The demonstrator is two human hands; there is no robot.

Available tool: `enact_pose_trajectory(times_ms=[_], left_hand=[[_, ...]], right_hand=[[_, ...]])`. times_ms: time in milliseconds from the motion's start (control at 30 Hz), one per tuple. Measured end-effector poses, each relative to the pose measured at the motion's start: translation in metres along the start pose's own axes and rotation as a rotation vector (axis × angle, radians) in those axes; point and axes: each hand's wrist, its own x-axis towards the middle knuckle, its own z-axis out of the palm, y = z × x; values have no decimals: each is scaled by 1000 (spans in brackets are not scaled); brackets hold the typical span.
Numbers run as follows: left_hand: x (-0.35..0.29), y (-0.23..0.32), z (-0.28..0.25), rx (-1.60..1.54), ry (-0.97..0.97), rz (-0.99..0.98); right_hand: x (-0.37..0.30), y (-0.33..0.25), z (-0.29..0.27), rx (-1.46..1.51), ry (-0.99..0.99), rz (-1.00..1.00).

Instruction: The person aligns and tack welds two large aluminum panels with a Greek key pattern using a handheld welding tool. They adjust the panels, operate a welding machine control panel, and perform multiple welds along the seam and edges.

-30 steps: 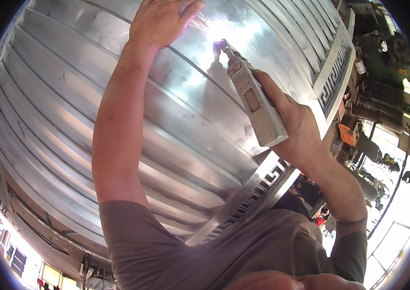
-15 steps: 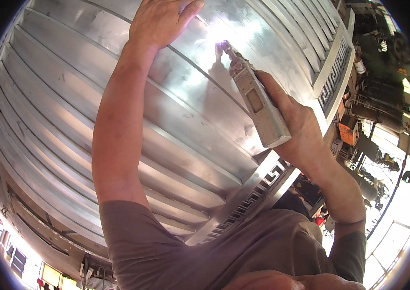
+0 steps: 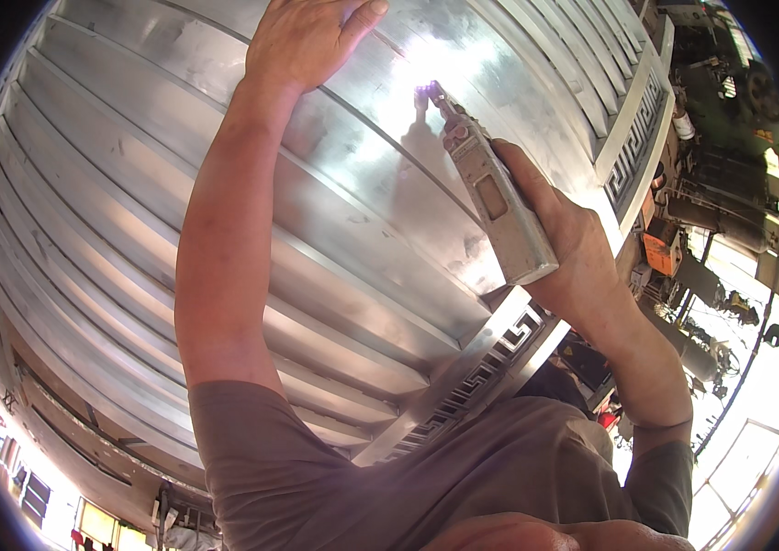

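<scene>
My right hand (image 3: 575, 237) is wrapped round the boxy, scuffed grey body of a handheld welding gun (image 3: 497, 200). At the gun's narrow tip a glaring white-violet light hides the contact point on the silvery metal panel (image 3: 366, 188). The gun's shadow falls on the panel beside it. My left hand (image 3: 302, 41) lies against the panel to the left of the glare, its thumb stretched out apart; the upper edge of the picture cuts off its other fingers. A thin line runs from near the thumb toward the glare; whether it is a rod or a seam, I cannot tell.
Long raised ribs (image 3: 132, 234) cross the panel. Openwork metal strips with an angular key pattern (image 3: 486, 367) border it near me and at right. Beyond stand an orange box (image 3: 662, 246), cluttered equipment and a dark cable (image 3: 745, 372).
My right hand and the welding gun have shifted slightly to the right and toward me, with the glare moving along. More of the thin line shows. My left hand stays put.
</scene>
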Motion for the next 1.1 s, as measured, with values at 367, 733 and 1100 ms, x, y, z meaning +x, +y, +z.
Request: enact_pose_trajectory(times_ms=[367, 733, 1100], left_hand=[[-10, 33, -26, -105, -80, -155], [-3, 6, -12, -83, 23, 76], [-11, -5, 1, 100, 68, 58]], right_hand=[[-3, -2, -4, 23, -18, 9], [-34, 1, -15, 114, -52, 3], [-125, 49, -31, 301, -74, 43]])
